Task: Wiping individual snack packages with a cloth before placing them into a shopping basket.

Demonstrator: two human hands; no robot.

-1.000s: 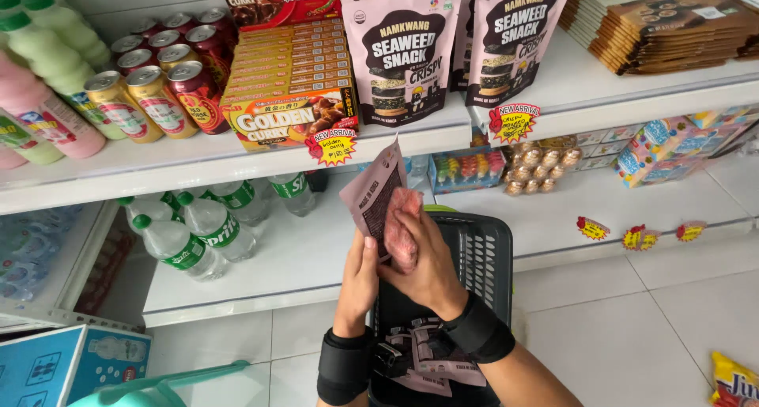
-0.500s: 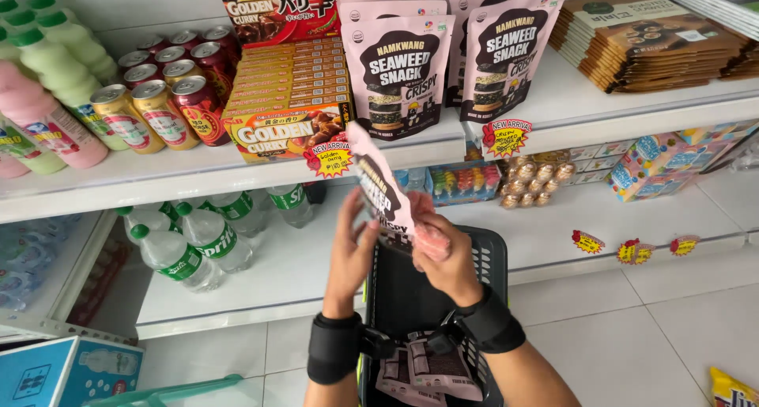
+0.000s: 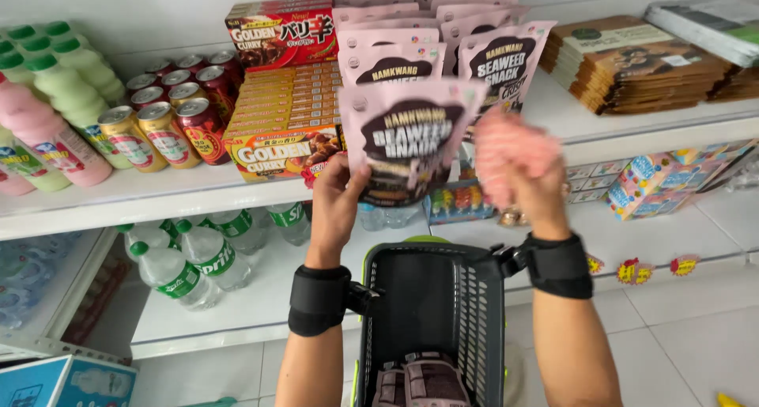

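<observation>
Head view shows you facing a shop shelf with both arms raised over a black shopping basket (image 3: 443, 296). Your left hand (image 3: 336, 197) is closed on the lower left edge of a pale pink snack pouch (image 3: 407, 138), thumb in front and fingers behind, holding it upright in front of the shelf edge. Your right hand (image 3: 522, 170) is just beside the pouch's right edge, blurred by motion; you cannot tell whether its fingers are open or closed, or whether it touches the pouch. Each wrist wears a black band. The held pouch stands in front of a row of matching pink pouches (image 3: 498, 59) on the upper shelf (image 3: 158, 197), and more of the same lie at the bottom of the basket (image 3: 423, 379). Left of the row is a stack of yellow and red curry boxes (image 3: 277, 130), then red and gold cans (image 3: 170, 110), then pale green and pink bottles (image 3: 55, 114). Brown flat packs (image 3: 632, 63) are stacked to the right. On the lower shelf lie clear soda bottles (image 3: 198, 257) with green caps.
</observation>
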